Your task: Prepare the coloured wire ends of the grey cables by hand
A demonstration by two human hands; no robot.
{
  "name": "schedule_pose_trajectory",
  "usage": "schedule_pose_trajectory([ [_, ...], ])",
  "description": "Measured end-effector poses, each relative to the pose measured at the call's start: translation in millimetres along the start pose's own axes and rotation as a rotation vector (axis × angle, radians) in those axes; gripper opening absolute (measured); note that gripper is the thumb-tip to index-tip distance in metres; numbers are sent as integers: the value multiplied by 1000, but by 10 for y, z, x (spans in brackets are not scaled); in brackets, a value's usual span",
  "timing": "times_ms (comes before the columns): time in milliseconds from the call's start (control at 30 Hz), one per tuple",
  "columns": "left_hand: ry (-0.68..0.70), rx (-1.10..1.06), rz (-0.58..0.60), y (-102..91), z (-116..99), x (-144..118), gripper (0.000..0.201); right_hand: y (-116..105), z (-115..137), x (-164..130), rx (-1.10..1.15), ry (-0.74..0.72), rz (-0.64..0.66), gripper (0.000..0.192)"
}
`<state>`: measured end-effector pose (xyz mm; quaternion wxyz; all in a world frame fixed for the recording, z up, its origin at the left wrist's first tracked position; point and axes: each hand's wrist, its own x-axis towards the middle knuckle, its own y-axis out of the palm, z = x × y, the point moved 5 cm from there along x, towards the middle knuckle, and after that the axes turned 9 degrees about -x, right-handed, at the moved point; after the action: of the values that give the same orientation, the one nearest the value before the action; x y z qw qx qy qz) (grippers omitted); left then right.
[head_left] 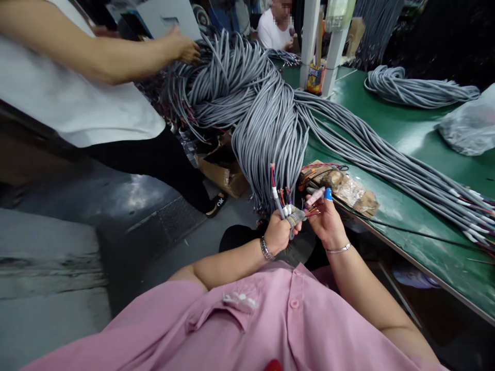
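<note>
In front of my chest, my left hand [279,234] is closed around a small bunch of grey cables [277,202]. Their stripped ends fan out in thin red, blue and other coloured wires, with white bands below. Tape or cloth wraps a finger of this hand. Close by on the right, my right hand [328,224] has its fingers closed on thin coloured wires [312,211] with bare copper-coloured tips. One of its fingertips has blue tape, another a pale wrapping. Just beyond my hands hangs a thick bundle of grey cables [270,123] over the table edge.
The green table [390,129] extends to the right, bearing long grey cables [386,154], a coil [417,90], a plastic bag [469,126] and a taped cardboard piece [348,190]. A co-worker [96,103] reaches over the heap from the left. An open carton [222,172] sits below.
</note>
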<state>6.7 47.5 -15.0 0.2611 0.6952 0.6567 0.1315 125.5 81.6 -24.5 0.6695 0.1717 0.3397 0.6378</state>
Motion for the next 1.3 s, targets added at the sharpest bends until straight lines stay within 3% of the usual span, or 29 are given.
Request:
schedule_pose_trajectory([
  [100, 2, -25, 19, -13, -12, -54, 27, -19, -11, -9, -26, 46, 40, 44],
  [300, 9, -82, -46, -50, -64, -108, 25, -37, 34, -12, -59, 13, 38, 26],
  [533, -16, -114, -59, -16, 0, -26, 21, -70, -42, 49, -44, -17, 31, 34],
  [733, -31, -119, -80, -26, 54, 18, 19, -14, -59, 105, 43, 27, 75, 30],
  [933, -49, -82, -106, -45, 72, 31, 23, -4, -60, 141, 82, 22, -27, 28],
  [1167, -43, -83, -76, -42, 47, -42, 25, -6, -68, 54, 15, 37, 64, 44],
  [1300, -29, -103, -67, -35, 6, -111, 25, -29, -30, 44, 0, 43, 80, 35],
])
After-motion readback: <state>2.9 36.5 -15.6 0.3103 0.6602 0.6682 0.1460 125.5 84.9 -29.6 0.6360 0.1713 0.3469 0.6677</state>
